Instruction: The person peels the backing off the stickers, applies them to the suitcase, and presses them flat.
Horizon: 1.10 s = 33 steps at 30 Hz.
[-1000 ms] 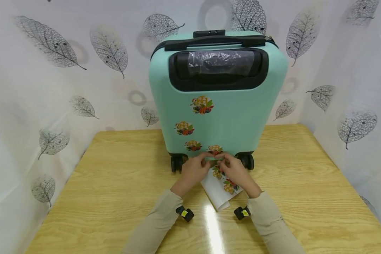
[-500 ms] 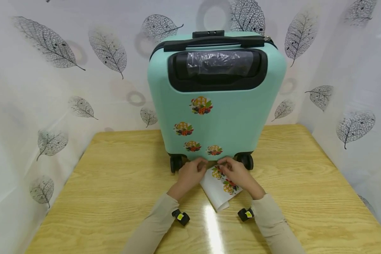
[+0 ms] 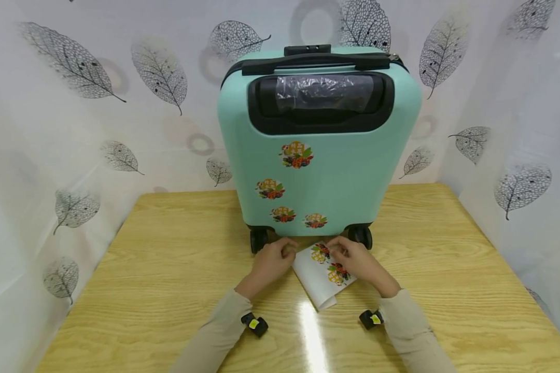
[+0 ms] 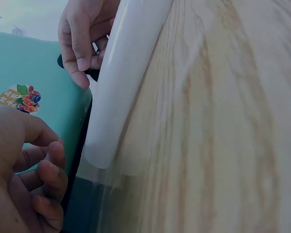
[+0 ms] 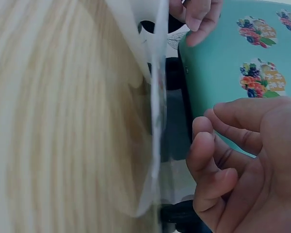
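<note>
A mint-green suitcase (image 3: 350, 176) stands upright on the table, its shell bearing several round fruit stickers. The lowest right one is a fruit sticker (image 3: 315, 220) just above the bottom edge. In front of the suitcase lies a white sticker sheet (image 3: 310, 274), its near end curled, with fruit stickers on it. My left hand (image 3: 271, 261) hovers at the sheet's left side, fingers loosely bent and holding nothing. Over the sheet's right upper corner is my right hand (image 3: 360, 261); in the right wrist view its relaxed fingers (image 5: 203, 145) hold nothing. The sheet appears edge-on there.
Black wheels (image 3: 360, 235) support the suitcase at its lower corners. Under everything is a wooden table (image 3: 177, 259). A pale curtain (image 3: 168, 140) printed with leaves hangs behind and along both sides. Each wrist carries a small black camera (image 3: 254, 324).
Both hands have drawn down from the suitcase's lower edge and apart, the left going left, the right going right. The lowest right sticker, earlier under the fingertips, is now uncovered on the shell.
</note>
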### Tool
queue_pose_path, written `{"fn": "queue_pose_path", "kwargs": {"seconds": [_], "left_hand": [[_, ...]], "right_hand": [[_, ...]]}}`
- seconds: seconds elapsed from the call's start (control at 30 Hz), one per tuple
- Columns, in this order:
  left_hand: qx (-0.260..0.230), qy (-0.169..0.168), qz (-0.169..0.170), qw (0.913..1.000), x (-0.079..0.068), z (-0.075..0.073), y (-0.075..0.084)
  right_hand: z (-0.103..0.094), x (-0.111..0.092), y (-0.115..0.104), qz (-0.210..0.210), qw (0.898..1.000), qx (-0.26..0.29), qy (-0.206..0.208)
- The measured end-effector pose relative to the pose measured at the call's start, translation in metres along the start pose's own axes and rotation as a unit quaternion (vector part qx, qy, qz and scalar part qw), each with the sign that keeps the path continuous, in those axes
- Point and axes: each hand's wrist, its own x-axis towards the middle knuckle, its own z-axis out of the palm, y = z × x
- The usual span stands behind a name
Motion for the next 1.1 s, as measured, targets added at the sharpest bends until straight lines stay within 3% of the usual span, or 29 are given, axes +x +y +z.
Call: {"fn": "queue_pose_path", "kwargs": {"seconds": [0.2,0.53,0.83,1.1], "left_hand": [[-0.006,0.012,0.023,0.9996,0.002,-0.012,0.013],[0.016,0.040,0.053,0.9976,0.018,-0.031,0.046],[0.015,0.028,0.077,0.9965,0.026,-0.034,0.068],[-0.005,0.006,0.047,0.9989,0.024,-0.032,0.064]], "right_hand": [[-0.011,-0.003,-0.009,-0.015,1.000,-0.002,0.009],[-0.024,0.013,-0.037,-0.076,0.995,-0.030,0.050],[-0.028,0.022,-0.052,-0.064,0.997,0.014,0.032],[-0.027,0.022,-0.045,-0.043,0.998,0.047,0.027]]}}
